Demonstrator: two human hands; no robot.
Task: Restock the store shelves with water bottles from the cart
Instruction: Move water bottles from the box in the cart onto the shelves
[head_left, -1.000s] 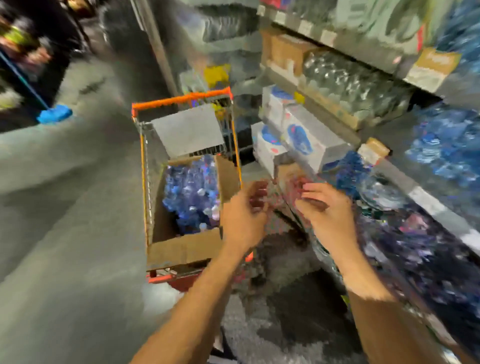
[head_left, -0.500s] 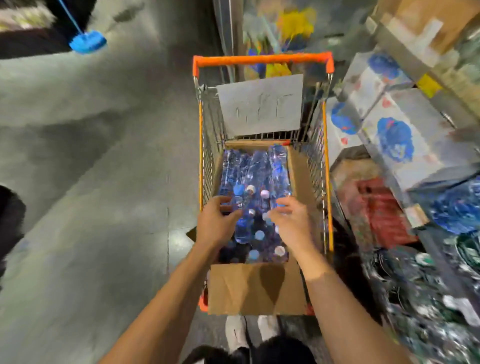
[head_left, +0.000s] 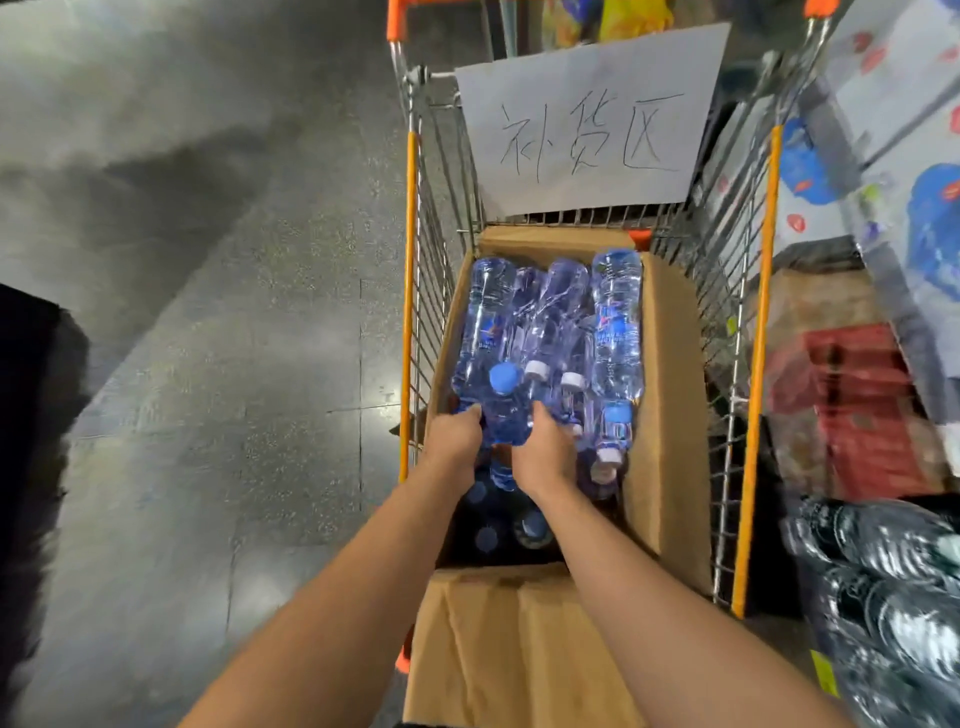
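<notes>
An orange-trimmed wire cart (head_left: 756, 364) stands in front of me with an open cardboard box (head_left: 670, 415) inside. Several clear water bottles (head_left: 615, 322) with blue or white caps lie stacked in the box. My left hand (head_left: 451, 441) and my right hand (head_left: 543, 454) are both down in the box, on either side of one blue-capped bottle (head_left: 505, 410). The left hand's fingers curl round its left side. The right thumb lies against its right side, and that hand's fingers are hidden among the bottles.
A white paper sign (head_left: 587, 119) with handwriting hangs on the cart's far end. Store shelving runs along the right, with white boxes (head_left: 924, 234), a red crate (head_left: 857, 405) and wrapped bottles (head_left: 883, 597). Grey speckled floor (head_left: 208, 364) lies to the left.
I turned from the shelf to face the cart. Both hands came off the shelf, went down into the box and closed round a blue-capped bottle.
</notes>
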